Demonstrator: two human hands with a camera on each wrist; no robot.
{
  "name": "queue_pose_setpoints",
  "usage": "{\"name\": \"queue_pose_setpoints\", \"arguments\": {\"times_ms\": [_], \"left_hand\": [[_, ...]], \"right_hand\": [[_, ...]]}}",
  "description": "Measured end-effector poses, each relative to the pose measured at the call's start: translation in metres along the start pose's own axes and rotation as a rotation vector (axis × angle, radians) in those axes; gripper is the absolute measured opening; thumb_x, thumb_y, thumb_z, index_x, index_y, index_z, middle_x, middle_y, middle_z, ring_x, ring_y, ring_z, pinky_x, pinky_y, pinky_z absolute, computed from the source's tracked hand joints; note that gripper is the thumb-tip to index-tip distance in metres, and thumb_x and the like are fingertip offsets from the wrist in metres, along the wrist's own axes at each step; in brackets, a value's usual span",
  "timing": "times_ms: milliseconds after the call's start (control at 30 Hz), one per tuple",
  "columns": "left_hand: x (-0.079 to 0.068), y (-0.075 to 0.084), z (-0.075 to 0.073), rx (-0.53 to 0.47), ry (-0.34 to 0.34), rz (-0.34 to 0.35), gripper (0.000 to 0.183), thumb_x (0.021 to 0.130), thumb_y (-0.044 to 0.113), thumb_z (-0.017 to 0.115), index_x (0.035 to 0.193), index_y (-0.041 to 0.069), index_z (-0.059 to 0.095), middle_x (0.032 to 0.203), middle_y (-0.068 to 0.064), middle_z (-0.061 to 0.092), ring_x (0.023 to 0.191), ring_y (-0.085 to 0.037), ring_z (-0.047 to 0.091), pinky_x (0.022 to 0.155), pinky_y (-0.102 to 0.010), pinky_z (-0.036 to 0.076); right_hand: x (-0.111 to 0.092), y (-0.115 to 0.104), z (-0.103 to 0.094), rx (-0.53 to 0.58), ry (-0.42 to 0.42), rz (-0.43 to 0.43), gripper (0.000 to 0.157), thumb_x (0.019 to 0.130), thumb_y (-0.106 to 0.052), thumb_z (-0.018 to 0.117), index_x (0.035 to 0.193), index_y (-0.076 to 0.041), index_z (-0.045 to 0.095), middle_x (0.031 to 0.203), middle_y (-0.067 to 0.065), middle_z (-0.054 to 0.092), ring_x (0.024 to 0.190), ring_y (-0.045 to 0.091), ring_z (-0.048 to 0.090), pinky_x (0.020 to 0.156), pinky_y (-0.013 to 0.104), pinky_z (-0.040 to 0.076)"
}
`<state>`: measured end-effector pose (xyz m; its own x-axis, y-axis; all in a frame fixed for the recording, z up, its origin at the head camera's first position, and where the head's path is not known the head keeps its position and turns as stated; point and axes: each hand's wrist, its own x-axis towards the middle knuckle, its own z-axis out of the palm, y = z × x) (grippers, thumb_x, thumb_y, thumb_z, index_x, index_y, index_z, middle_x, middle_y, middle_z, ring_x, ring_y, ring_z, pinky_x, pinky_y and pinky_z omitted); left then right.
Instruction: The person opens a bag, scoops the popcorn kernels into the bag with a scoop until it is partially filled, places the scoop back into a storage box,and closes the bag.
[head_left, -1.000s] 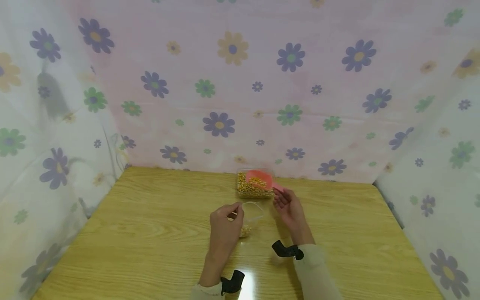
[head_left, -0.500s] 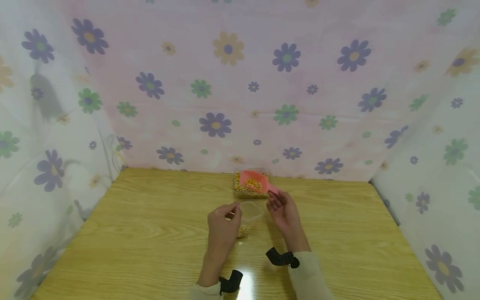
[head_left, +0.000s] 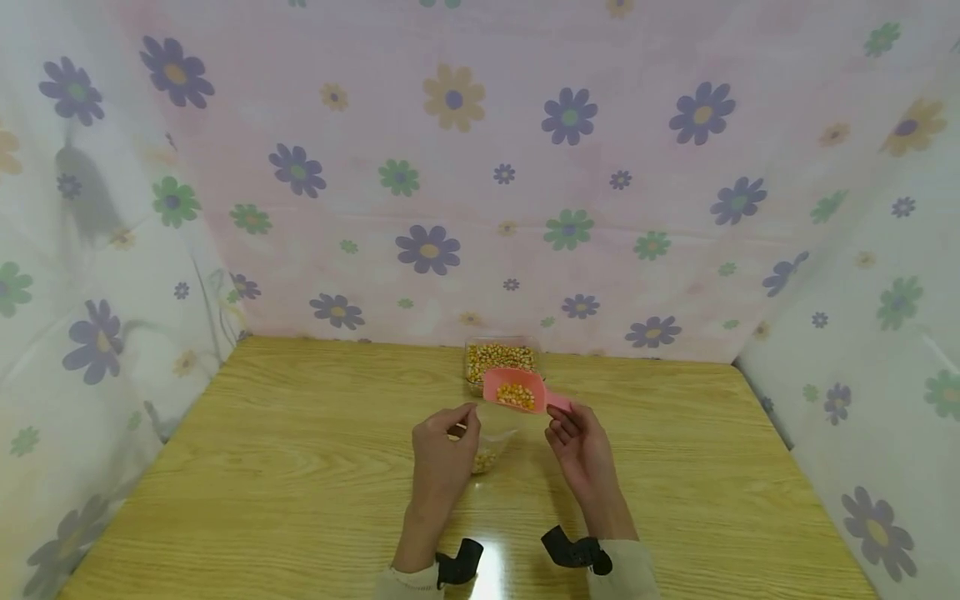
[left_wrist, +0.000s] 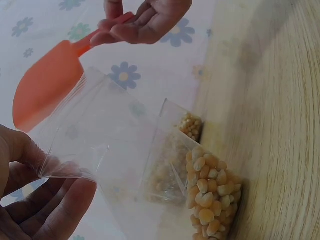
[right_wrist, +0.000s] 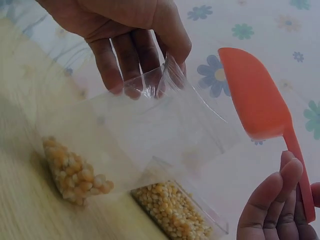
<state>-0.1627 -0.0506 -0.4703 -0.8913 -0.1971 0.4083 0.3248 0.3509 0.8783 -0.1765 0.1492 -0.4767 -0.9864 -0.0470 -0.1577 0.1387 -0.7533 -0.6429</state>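
Note:
My left hand [head_left: 444,454] pinches the upper edge of a clear plastic bag [left_wrist: 125,120] between thumb and fingers. Corn kernels [left_wrist: 212,192] fill the bottom of that bag, which stands on the table. By its handle my right hand [head_left: 585,454] holds a pink-red scoop [head_left: 495,385], level and loaded with yellow kernels [head_left: 516,395]. In the head view the scoop is above the bag's mouth and overlaps the near edge of a clear rectangular container [head_left: 501,343] of corn kernels. The right wrist view shows the scoop [right_wrist: 257,95] from its underside, beside the bag's open end.
The wood-grain table [head_left: 300,467] runs back to a hanging flowered cloth [head_left: 480,167], with more cloth at both sides. The corn container stands near the table's back edge, just behind the bag. Black wrist mounts [head_left: 459,562] sit at both cuffs.
My right hand has drawn the loaded scoop back from over the container toward the bag and me. My left hand keeps its pinch on the bag and has hardly moved.

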Motion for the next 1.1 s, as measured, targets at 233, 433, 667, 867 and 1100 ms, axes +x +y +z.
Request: {"name": "queue_pose_setpoints", "arguments": {"times_ms": [233,433,667,867,1100], "left_hand": [[0.000,0.001,0.000,-0.007,-0.003,-0.020,0.014,0.093,0.000,0.069,0.099,0.001,0.082,0.080,-0.005,0.074,0.064,-0.013,0.066,0.059,-0.024,0.056],[0.000,0.000,0.002,-0.014,-0.008,-0.012,0.014,0.093,0.001,0.068,0.100,0.001,0.081,0.079,-0.004,0.073,0.064,-0.013,0.066,0.060,-0.024,0.057],[-0.002,0.000,0.002,-0.009,-0.019,-0.019,0.014,0.094,0.001,0.068,0.101,0.001,0.081,0.079,-0.003,0.073,0.065,-0.012,0.066,0.060,-0.023,0.057],[-0.002,0.002,0.001,-0.004,-0.027,-0.030,0.015,0.094,0.002,0.068,0.102,0.002,0.081,0.080,-0.004,0.074,0.066,-0.012,0.066,0.060,-0.023,0.056],[-0.001,0.002,0.001,0.011,-0.029,0.003,0.015,0.094,0.002,0.068,0.101,0.000,0.081,0.080,-0.005,0.074,0.065,-0.013,0.067,0.060,-0.023,0.057]], "right_hand": [[-0.016,-0.003,-0.008,-0.085,0.045,-0.003,0.037,0.111,-0.020,0.039,0.093,-0.012,0.069,0.087,0.001,0.074,0.075,0.009,0.064,0.076,0.023,0.055],[-0.023,-0.005,-0.015,-0.152,0.033,-0.017,0.033,0.111,-0.020,0.041,0.093,-0.013,0.069,0.087,0.000,0.075,0.075,0.007,0.064,0.075,0.022,0.056],[-0.027,-0.006,-0.016,-0.244,0.054,-0.045,0.033,0.110,-0.021,0.045,0.092,-0.014,0.072,0.086,-0.001,0.076,0.074,0.007,0.066,0.074,0.022,0.058],[-0.031,-0.007,-0.012,-0.314,0.085,-0.086,0.033,0.109,-0.022,0.049,0.089,-0.014,0.074,0.083,-0.001,0.076,0.071,0.007,0.067,0.072,0.023,0.059],[-0.037,-0.011,-0.001,-0.432,0.151,-0.164,0.032,0.108,-0.020,0.052,0.091,-0.010,0.076,0.081,-0.001,0.077,0.069,0.007,0.067,0.070,0.023,0.059]]}}
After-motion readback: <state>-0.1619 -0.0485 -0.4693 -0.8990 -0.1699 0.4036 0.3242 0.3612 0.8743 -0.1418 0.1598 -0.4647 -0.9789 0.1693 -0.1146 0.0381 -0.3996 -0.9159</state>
